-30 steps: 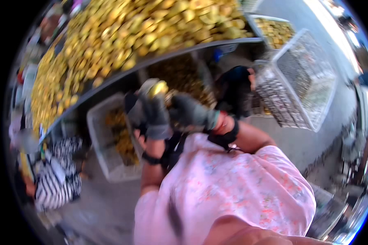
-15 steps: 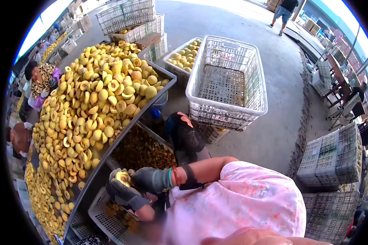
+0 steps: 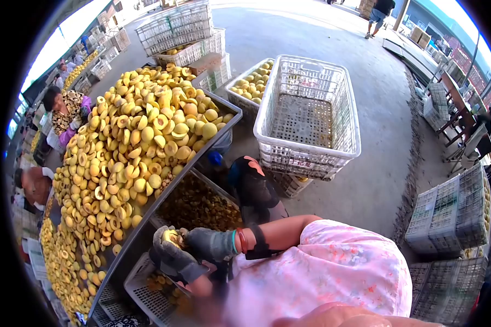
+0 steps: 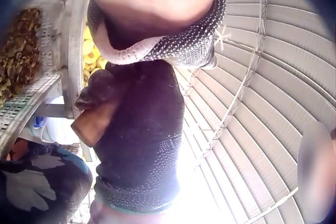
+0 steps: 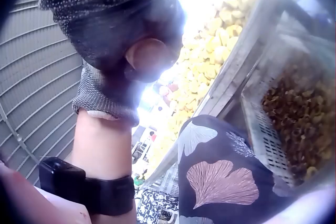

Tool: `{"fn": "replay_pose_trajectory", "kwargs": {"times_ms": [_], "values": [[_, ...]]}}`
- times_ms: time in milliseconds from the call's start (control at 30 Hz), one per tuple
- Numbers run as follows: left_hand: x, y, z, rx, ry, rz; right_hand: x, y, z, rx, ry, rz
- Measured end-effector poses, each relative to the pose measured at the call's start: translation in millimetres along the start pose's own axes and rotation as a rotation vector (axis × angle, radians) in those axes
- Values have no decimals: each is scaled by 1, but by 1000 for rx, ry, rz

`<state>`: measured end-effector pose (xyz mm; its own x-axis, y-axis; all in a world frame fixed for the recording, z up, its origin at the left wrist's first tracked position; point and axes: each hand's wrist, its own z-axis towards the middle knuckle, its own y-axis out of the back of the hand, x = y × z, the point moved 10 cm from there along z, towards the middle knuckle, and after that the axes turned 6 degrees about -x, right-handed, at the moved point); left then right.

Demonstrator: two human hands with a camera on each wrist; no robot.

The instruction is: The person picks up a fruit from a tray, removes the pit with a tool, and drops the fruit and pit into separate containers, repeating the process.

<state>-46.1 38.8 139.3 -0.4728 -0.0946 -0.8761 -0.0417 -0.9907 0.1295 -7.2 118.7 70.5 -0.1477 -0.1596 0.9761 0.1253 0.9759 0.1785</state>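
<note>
Both hands wear dark gloves and meet in front of the person's lap. In the head view, my left hand (image 3: 177,259) holds a yellow peach half (image 3: 173,238) near the fingertips, cut face upward. My right hand (image 3: 208,243) is right up against the fruit, its fingers curled. From that fist a brown blunt-ended handle (image 4: 95,124) sticks out in the left wrist view, and its round end (image 5: 147,58) shows in the right wrist view. The handle's working end is hidden between the gloves. Below the hands stands a crate (image 3: 142,291) with some yellow pieces.
A metal-edged table (image 3: 163,199) heaped with peach halves (image 3: 131,147) runs along the left. Beneath its edge, a crate of brown scraps (image 3: 202,204) stands near the knee (image 3: 256,188). An upright white crate (image 3: 311,144) is ahead; stacked crates (image 3: 453,210) stand at right.
The head view has swung from steeply downward to further forward and right, then shifted slightly. The hands stay together, with the peach half still in the left hand.
</note>
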Motion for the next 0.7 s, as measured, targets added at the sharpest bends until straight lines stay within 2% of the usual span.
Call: {"fn": "replay_pose_trajectory", "kwargs": {"times_ms": [100,167,267,333,400,433,533,633,700], "values": [[4,0,2,6,16,-20,-23,-21,14,-6,-47,375],[-5,0,2,22,0,2,-28,-27,22,1,10,519],[-1,2,2,35,-29,18,-9,-22,19,21,203,446],[7,4,3,37,-48,3,34,-1,-1,8,351,286],[13,6,3,39,-61,-26,28,-3,2,19,351,233],[24,6,3,49,-11,-52,26,-4,3,26,351,206],[34,5,4,54,84,-76,16,-6,3,63,214,-15],[25,6,4,24,50,-2,10,-12,10,21,312,185],[23,7,5,26,-2,40,9,-14,10,34,279,243]]}}
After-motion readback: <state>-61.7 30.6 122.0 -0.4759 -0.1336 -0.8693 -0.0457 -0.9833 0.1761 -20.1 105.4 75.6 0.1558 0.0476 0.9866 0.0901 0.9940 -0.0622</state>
